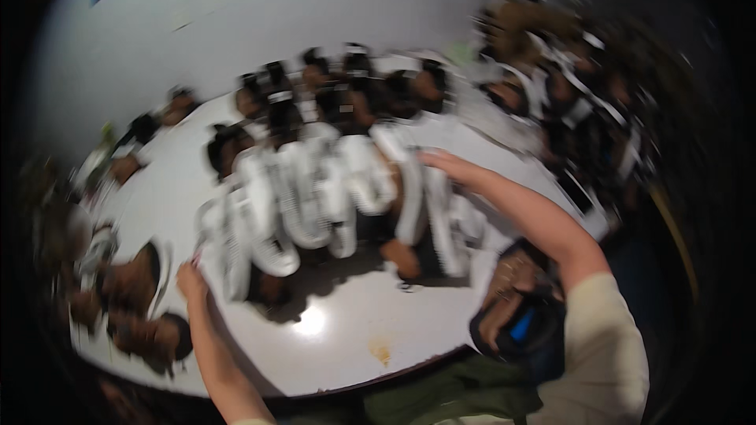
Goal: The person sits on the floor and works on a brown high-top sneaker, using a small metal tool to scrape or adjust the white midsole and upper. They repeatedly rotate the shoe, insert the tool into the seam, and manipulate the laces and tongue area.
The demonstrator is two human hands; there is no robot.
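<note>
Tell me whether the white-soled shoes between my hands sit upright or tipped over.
Mostly tipped: the shoes show their white soles rather than resting with them flat on the table. Blur hides each one's exact angle.

The bench (339, 362) has a smooth, glossy white top that throws back a bright glare. Blurred white soles (362, 177) look like rubber or foam, finely ridged along their edges. The brown footwear (130, 283) looks leathery. The person's cream sleeve (602, 338) is matt cloth; the wall (315, 0) appears smooth and matt.
</note>
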